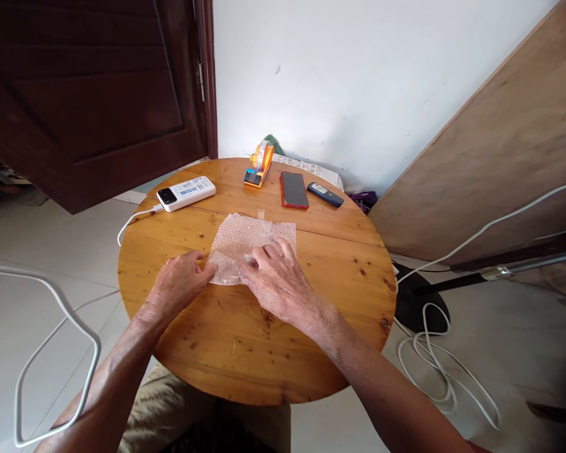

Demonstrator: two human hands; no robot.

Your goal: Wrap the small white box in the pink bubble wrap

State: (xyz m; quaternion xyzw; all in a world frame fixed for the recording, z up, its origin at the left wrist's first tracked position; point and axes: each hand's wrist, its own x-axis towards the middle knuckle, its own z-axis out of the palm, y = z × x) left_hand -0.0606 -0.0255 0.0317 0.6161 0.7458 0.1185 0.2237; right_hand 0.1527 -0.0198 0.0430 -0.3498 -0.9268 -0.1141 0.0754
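Note:
A piece of clear bubble wrap lies folded on the round wooden table. My right hand is on its right part, fingers bent, with thumb and forefinger closed on the upper layer. Something whitish shows near those fingertips, too small to make out. At the wrap's left edge rests my left hand, its thumb touching the lower left corner and its fingers apart from the thumb. A short strip of clear tape sits at the wrap's far edge.
Along the table's far side are a white power bank with a cable, an orange tape dispenser, a red-edged smartphone and a dark keypad phone. A white cable loops over my left forearm. More cable lies coiled on the floor.

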